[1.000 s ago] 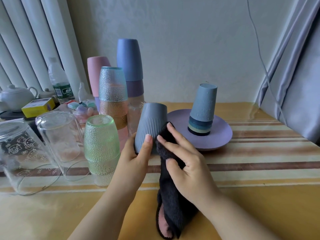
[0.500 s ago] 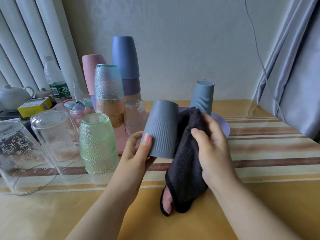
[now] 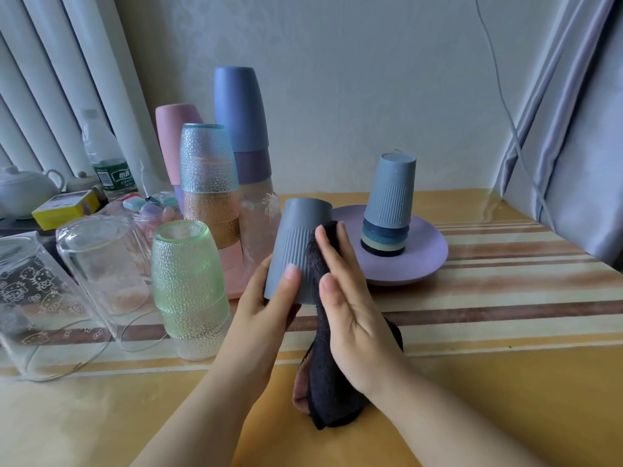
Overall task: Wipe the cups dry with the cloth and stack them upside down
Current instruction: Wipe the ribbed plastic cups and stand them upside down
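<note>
My left hand (image 3: 266, 298) grips a grey ribbed cup (image 3: 298, 237) upside down, above the table, thumb across its front near the rim. My right hand (image 3: 350, 305) presses a black cloth (image 3: 328, 385) flat against the cup's right side, fingers straight. The cloth hangs down to the table below my palm. Behind, a stack of upside-down ribbed cups (image 3: 387, 210), grey on top, stands on a purple plate (image 3: 424, 261).
Left of my hands stand a green textured glass (image 3: 187, 284), two clear glasses (image 3: 101, 267) tilted on wire stands, a stack of textured glasses (image 3: 209, 176) and tall pink and blue cup stacks (image 3: 241, 123). A bottle, teapot and yellow box sit far left. A curtain hangs at right.
My right hand has slid the cloth down and round the cup's right side, fingers now flat. The cup has turned more upright in my left hand.
</note>
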